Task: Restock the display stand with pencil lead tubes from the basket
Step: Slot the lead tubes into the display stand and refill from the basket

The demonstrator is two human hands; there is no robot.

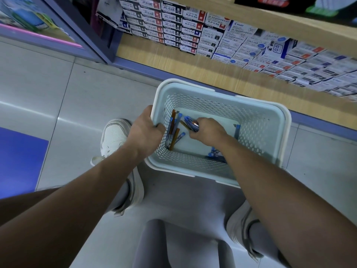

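A pale blue perforated basket rests on my lap, below the shelf. My left hand grips its left rim, fingers curled over the wall. Inside the basket my right hand holds a small bunch of blue pencil lead tubes between fingers and thumb. Several loose blue and amber tubes lie along the basket's left wall. More blue tubes lie under my right forearm, partly hidden. The display stand is not in view.
A wooden shelf just beyond the basket carries stacked boxes of pen refills in rows. A grey tiled floor lies to the left, with a blue mat at the far left. My knees and white shoes sit below the basket.
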